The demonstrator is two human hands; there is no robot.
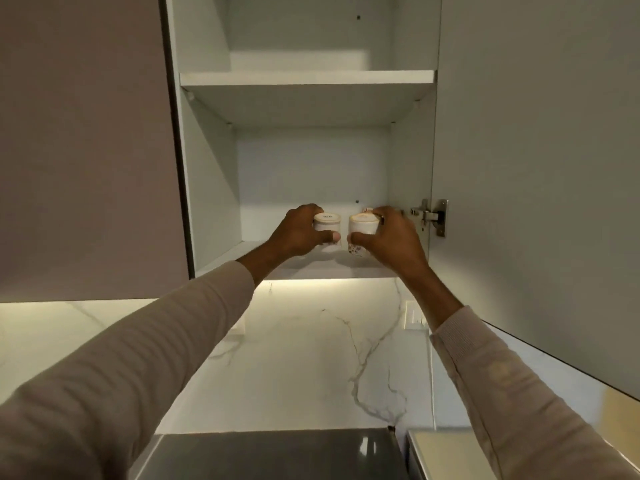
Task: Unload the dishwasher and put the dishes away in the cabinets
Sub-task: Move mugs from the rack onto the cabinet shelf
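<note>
Both arms reach up into an open white wall cabinet (211, 188). My left hand (298, 233) grips a white cup (325, 223), upside down with its base towards me. My right hand (391, 240) grips a second white cup (363, 225), also inverted, with a small floral print near its rim. The two cups sit side by side over the bottom shelf (242, 258), almost touching. Whether they rest on the shelf is hidden by my hands. Behind the right cup, the top of a third cup (367, 210) peeks out.
The upper shelf (304, 79) spans the cabinet above. The open door (536, 168) hangs at the right on a metal hinge (431, 216). A closed cabinet front (86, 150) is at the left. Below lie a lit marble backsplash (311, 341) and a dark countertop (277, 455).
</note>
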